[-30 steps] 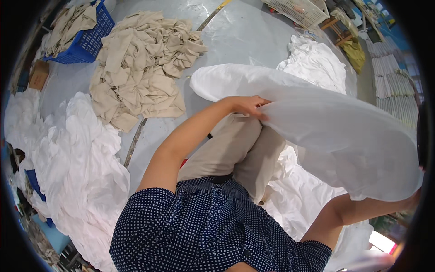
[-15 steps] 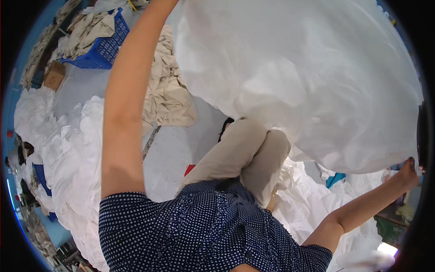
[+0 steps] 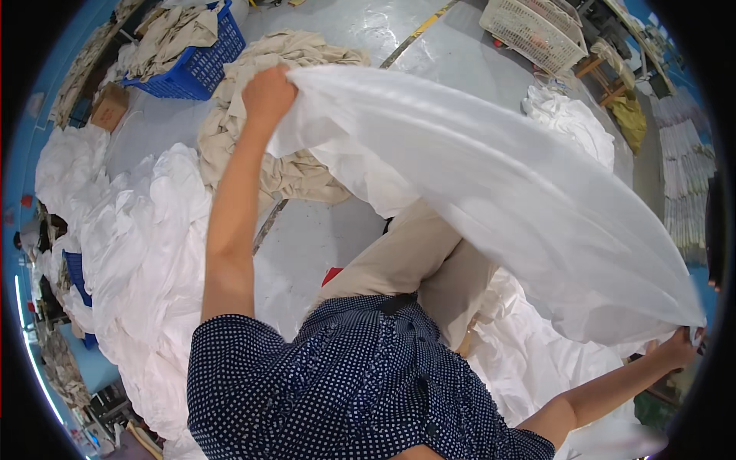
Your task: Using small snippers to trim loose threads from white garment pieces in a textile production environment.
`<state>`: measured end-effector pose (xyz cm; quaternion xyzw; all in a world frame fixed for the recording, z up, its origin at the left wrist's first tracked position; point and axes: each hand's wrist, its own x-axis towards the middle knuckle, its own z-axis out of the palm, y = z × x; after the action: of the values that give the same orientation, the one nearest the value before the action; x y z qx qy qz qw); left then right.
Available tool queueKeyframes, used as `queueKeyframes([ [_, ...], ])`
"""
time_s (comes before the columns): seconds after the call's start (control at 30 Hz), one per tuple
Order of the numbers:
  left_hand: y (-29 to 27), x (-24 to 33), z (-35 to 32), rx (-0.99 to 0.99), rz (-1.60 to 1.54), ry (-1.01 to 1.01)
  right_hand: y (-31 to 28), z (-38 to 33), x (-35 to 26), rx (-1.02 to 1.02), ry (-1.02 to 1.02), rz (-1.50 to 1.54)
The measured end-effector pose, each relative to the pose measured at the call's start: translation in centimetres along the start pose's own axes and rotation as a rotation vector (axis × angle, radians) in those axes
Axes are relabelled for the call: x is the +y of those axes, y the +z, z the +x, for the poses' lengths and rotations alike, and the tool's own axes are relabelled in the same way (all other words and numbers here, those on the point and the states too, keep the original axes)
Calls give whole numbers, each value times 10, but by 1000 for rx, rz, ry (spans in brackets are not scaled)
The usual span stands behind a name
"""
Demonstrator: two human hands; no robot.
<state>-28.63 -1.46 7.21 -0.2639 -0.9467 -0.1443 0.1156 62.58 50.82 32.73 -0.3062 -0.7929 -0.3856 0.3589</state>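
Observation:
A white cloth [image 3: 475, 169] stretches in the air between my two hands, sagging and rippling across my lap. My left hand [image 3: 268, 98], raised at the upper left, is closed on one corner of it. Far out to the right, my right hand [image 3: 678, 349] grips the opposite end, with a bit of fabric bunched at the fingers. Both arms are spread wide. Below the cloth are my beige trousers [image 3: 391, 257].
White fabric heaps [image 3: 146, 268] lie on the left, with another white pile [image 3: 521, 330] beside my right leg. Beige cloth [image 3: 307, 180] is heaped ahead. A blue basket [image 3: 203, 65] holds beige cloth; a white crate [image 3: 537, 38] stands far right. Folded white stacks [image 3: 682, 184] line the right.
The white cloth has dropped from a high billow to a narrower, flatter span, uncovering the floor and crate beyond. My left hand has come down into view; my right hand has lowered slightly.

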Motion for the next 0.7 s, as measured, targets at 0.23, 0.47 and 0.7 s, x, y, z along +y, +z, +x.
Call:
queueKeyframes([
  [0.23,-64,135,-43,-1164,-1353,159,53,-36,-115,-89,864,431],
  [0.47,82,107,-130,-971,-740,373,110,-88,-198,154,1599,1158],
  [0.7,98,124,-195,-993,-1158,-66,105,-167,-147,214,1780,1563],
])
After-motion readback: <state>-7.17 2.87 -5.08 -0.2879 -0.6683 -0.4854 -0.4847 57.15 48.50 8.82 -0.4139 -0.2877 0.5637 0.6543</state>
